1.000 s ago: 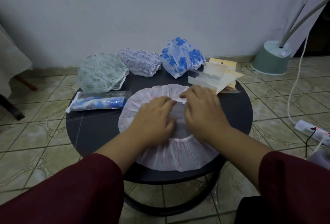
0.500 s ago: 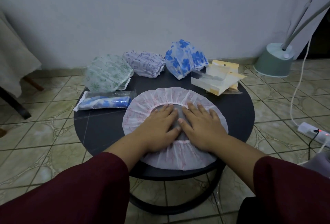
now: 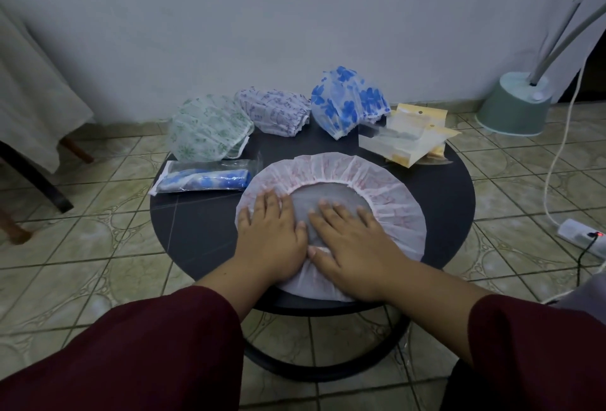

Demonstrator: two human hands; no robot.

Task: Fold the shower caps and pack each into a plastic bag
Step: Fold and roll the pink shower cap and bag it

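Note:
A pink-patterned white shower cap (image 3: pixel 387 187) lies spread flat, opening up, on the round dark table (image 3: pixel 203 230). My left hand (image 3: pixel 270 230) and my right hand (image 3: pixel 352 240) press flat on its near half, fingers spread, thumbs nearly touching. At the back lie a green-print cap (image 3: pixel 206 130), a purple-print cap (image 3: pixel 273 112) and a blue-flower cap (image 3: pixel 346 100). A blue cap packed in a clear plastic bag (image 3: pixel 205 177) rests at the left. A stack of empty plastic bags with yellow headers (image 3: pixel 410 138) sits at the back right.
A lamp base (image 3: pixel 515 109) with a white cord stands on the tiled floor at the right, beside a power strip (image 3: pixel 582 238). A cloth-draped table with wooden legs (image 3: pixel 36 105) is at the left. The wall is close behind the table.
My hands went from pinching the cap's elastic rim at its far side to lying flat on its near half. The cap is now spread wider and flatter.

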